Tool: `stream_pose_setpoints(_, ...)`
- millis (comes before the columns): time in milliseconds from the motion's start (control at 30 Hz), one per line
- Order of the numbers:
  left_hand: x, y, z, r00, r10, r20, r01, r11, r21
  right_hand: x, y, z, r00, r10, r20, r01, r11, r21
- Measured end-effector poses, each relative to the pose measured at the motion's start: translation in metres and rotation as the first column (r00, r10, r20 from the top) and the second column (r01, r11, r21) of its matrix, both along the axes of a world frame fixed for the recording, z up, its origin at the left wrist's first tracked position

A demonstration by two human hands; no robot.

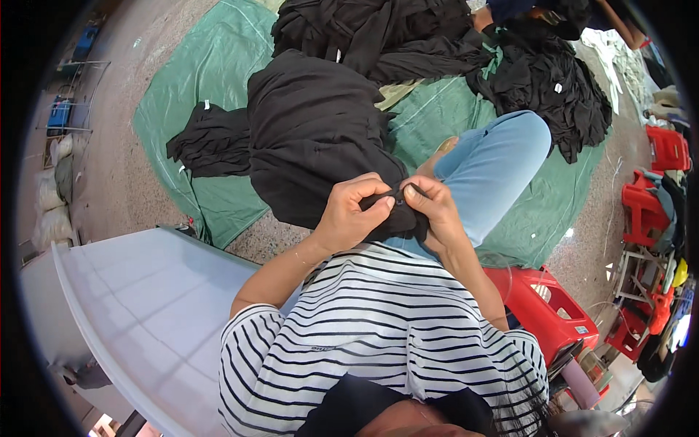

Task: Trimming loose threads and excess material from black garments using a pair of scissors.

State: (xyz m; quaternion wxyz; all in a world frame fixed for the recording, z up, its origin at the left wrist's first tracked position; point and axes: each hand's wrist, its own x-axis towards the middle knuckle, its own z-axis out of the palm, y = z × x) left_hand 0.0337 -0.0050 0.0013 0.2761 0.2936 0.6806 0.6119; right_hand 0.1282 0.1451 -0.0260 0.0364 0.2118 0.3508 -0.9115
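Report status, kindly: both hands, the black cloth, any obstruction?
Left hand, right hand: both pinching black cloth. Cloth wrinkled, spreading beyond hands. No obstruction visible between them.

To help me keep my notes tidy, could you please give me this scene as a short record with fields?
Left hand: pinching an edge of the black cloth
Right hand: pinching the same cloth, close beside the left hand
Ground: green sheet, with a pile of dark clothes on it
Person's right: red stool
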Motion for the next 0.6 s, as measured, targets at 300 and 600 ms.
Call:
stream_pose_setpoints(300, -0.005, 0.005, -0.014, 0.769, 0.152, 0.621, -0.116, 0.988, -0.098, -0.008, -0.006, -0.014, 0.995, -0.087, -0.046, 0.095, 0.967, 0.238)
stream_pose_setpoints(600, -0.023, -0.010, 0.058, 0.661, -0.408, -0.630, 0.220, 0.908, -0.357, 0.029, 0.058, 0.084, 0.812, 0.325, -0.485, 0.295, 0.489, 0.821)
